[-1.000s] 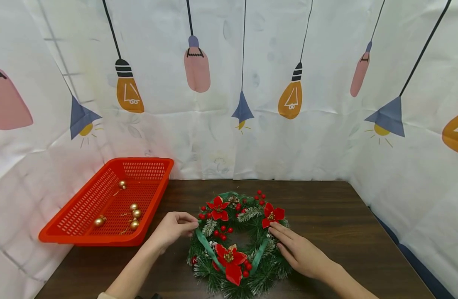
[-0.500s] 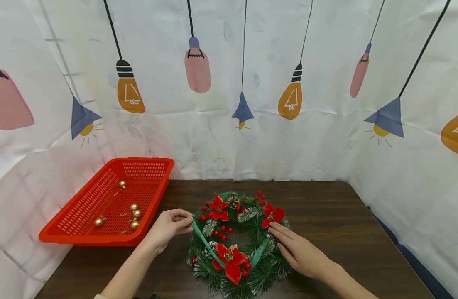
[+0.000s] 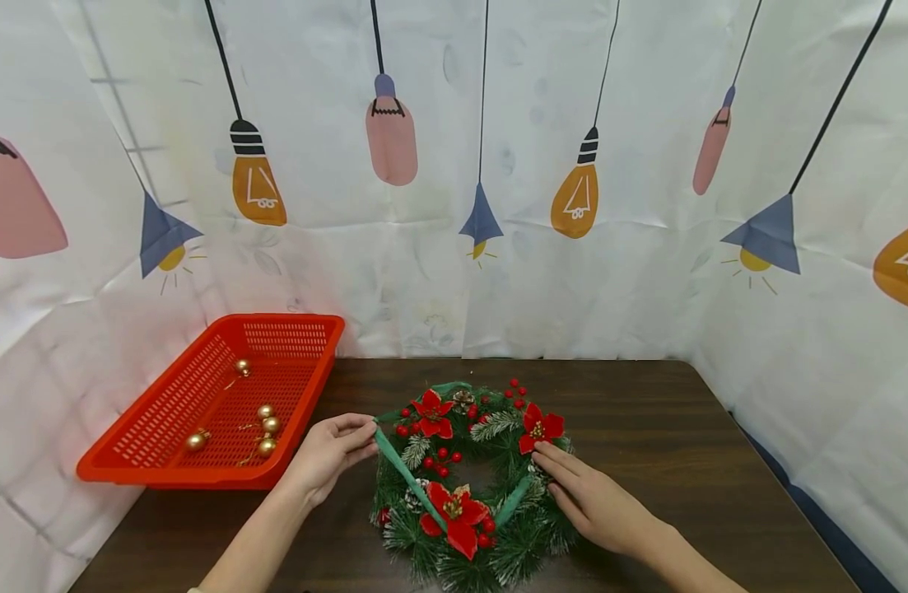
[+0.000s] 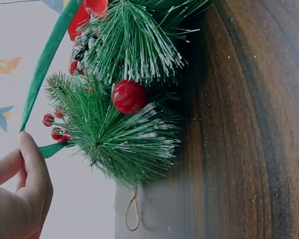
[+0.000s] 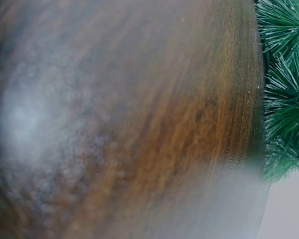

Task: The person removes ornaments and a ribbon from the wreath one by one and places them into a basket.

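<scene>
A green pine wreath (image 3: 520, 548) with red poinsettias, red berries and pinecones lies flat on the table. My left hand (image 3: 333, 455) pinches a green ribbon (image 3: 405, 473) at the wreath's left side. In the left wrist view, the ribbon (image 4: 46, 62) is drawn taut from the fingertips, with a second stretch running back to the wreath near the berries. My right hand (image 3: 587, 498) rests with straight fingers on the wreath's right side, fingertips just below a poinsettia (image 3: 540, 426). In the right wrist view that hand is out of sight; pine needles (image 5: 289, 99) show at the edge.
A red plastic basket (image 3: 179, 476) stands on the left of the dark wooden table (image 3: 646, 428), with several gold baubles (image 3: 271, 424) inside. A thin cord loop (image 4: 132, 211) sticks out from the wreath. Behind the table hangs a white curtain (image 3: 631, 280) printed with lamps.
My left hand has moved a little left, pulling the ribbon outward from the wreath and tighter. The front poinsettia has shifted slightly. My right hand stays in place.
</scene>
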A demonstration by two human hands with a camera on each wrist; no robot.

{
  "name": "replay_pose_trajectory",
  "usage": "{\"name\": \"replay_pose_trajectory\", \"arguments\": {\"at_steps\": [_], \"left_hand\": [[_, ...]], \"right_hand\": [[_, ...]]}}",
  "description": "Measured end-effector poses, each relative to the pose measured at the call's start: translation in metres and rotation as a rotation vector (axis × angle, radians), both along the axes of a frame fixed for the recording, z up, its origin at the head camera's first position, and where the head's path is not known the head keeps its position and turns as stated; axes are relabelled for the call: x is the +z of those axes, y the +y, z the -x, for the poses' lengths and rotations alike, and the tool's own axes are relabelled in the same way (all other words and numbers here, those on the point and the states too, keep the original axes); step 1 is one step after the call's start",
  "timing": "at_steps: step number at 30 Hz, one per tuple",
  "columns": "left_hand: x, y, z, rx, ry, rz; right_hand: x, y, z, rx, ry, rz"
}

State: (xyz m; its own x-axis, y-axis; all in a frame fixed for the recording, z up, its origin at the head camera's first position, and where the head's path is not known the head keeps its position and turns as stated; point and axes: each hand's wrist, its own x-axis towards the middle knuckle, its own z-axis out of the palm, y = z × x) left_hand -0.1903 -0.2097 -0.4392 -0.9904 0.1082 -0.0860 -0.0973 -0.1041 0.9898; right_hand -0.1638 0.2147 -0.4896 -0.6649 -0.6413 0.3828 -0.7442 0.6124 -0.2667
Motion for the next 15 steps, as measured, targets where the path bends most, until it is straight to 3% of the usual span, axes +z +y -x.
{"name": "replay_pose_trajectory", "arguments": {"at_steps": [15], "left_hand": [[0.0022,-0.0096,-0.0022,0.061,-0.017,-0.095]], "right_hand": [[0.0,-0.0008,-0.001,0.005,0.021,0.009]]}}
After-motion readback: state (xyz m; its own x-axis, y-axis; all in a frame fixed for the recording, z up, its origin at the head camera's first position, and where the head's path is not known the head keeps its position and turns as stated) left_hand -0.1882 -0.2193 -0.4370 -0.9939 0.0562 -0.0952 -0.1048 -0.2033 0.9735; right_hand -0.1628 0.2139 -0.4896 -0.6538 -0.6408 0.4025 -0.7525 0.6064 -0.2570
